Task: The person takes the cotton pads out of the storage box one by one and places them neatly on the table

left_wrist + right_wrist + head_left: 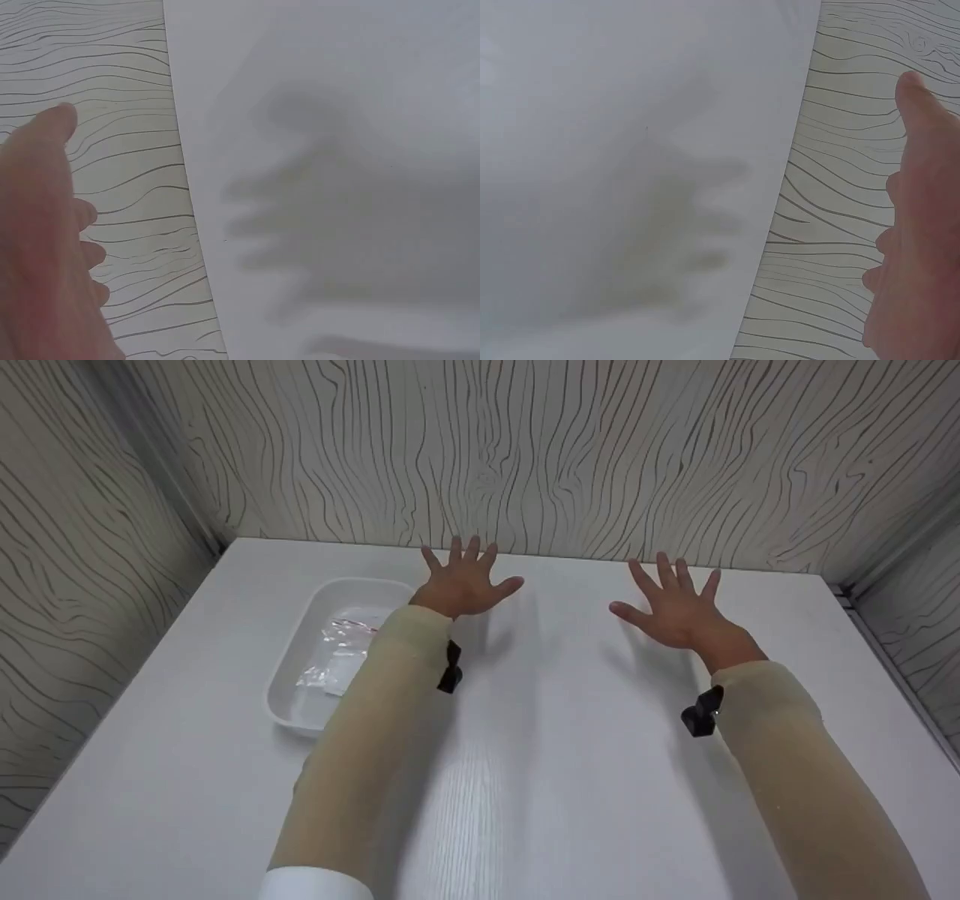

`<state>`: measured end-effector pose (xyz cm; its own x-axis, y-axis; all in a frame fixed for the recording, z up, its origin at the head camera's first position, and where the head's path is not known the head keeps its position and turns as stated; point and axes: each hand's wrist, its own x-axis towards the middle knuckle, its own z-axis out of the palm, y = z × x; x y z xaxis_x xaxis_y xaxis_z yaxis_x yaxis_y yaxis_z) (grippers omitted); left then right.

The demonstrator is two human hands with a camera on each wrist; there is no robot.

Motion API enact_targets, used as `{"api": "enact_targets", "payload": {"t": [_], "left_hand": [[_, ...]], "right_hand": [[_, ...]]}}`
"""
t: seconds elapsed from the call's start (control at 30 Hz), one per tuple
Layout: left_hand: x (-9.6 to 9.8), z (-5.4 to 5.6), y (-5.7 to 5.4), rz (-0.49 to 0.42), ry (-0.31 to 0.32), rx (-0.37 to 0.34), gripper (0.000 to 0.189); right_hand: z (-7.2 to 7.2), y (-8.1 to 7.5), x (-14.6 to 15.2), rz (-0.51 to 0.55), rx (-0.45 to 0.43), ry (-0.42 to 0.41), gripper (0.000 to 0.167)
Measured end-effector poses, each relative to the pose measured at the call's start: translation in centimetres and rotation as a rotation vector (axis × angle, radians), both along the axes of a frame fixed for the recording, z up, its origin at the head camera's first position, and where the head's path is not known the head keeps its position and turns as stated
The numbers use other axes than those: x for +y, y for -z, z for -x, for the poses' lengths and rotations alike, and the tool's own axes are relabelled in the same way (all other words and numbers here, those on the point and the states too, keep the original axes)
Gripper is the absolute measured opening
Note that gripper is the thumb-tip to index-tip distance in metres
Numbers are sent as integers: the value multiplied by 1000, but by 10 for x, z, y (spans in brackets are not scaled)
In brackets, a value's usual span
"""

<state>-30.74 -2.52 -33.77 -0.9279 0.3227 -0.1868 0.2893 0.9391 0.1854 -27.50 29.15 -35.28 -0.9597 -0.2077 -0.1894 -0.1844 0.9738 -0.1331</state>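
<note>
My left hand point(463, 585) is held above the far part of the white table, fingers spread and nothing in its grasp. To its left stands a white tray point(281, 690), partly hidden behind my left forearm. Inside the tray lie clear plastic bags point(349, 637), one with a red line along its top, and something white among them. My right hand point(675, 611) hovers over the table's far right part, fingers likewise spread and holding nothing. Each wrist view shows the hand's shadow falling on the tabletop below.
The white tabletop point(525, 780) ends at a back wall point(525, 457) with a wood-grain line pattern. Similar panels stand at left and right. A small black camera piece point(451, 667) sits on the left sleeve, and another black piece point(703, 712) on the right sleeve.
</note>
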Motion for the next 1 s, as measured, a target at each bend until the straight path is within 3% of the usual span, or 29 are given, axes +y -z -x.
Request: {"api": "enact_targets", "payload": {"t": [0.43,0.67,1.0], "left_hand": [[-18,-8,-5,3,69,-2,86],[-32,-16,-9,-44,106,-19,86],[-62,-29,-3,-24,139,6,85]], "right_hand": [[-10,2,3,7,41,-55,94],[-17,1,0,13,57,-83,92],[-28,0,-7,-17,77,-140,91]]}}
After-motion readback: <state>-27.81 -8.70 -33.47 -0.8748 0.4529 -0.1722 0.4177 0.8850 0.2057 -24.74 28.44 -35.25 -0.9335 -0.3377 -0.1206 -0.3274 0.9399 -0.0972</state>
